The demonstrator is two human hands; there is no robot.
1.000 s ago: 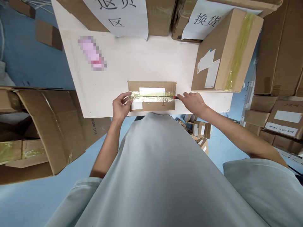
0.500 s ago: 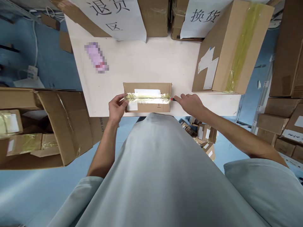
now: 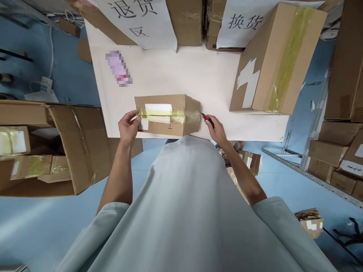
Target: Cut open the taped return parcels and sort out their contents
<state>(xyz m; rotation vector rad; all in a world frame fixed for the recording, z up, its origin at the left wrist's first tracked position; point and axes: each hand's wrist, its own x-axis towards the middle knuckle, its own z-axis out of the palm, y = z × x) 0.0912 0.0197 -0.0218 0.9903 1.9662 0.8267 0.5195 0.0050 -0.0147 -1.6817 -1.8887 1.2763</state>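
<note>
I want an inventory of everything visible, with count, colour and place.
Flat tabletop: 1, white, upper centre
Small taped cardboard box: 1, brown, tabletop's near edge
Slim cutter: 1, red-black, right of small box
Large taped cardboard box: 1, brown, tabletop right
Pixelated object: 1, pink, tabletop left
Paper signs: 2, white, far side
Open cardboard carton: 1, brown, left
Other cardboard boxes: many, brown, around tabletop
Floor: 1, blue, below
Fabric shirt: 1, grey, bottom centre
Left hand: 1, bare, holding small box
Right hand: 1, bare, holding cutter

1 pixelated pink item point(image 3: 119, 68) on the white table point(image 3: 204, 73), 1 large taped carton point(image 3: 276, 62)
</note>
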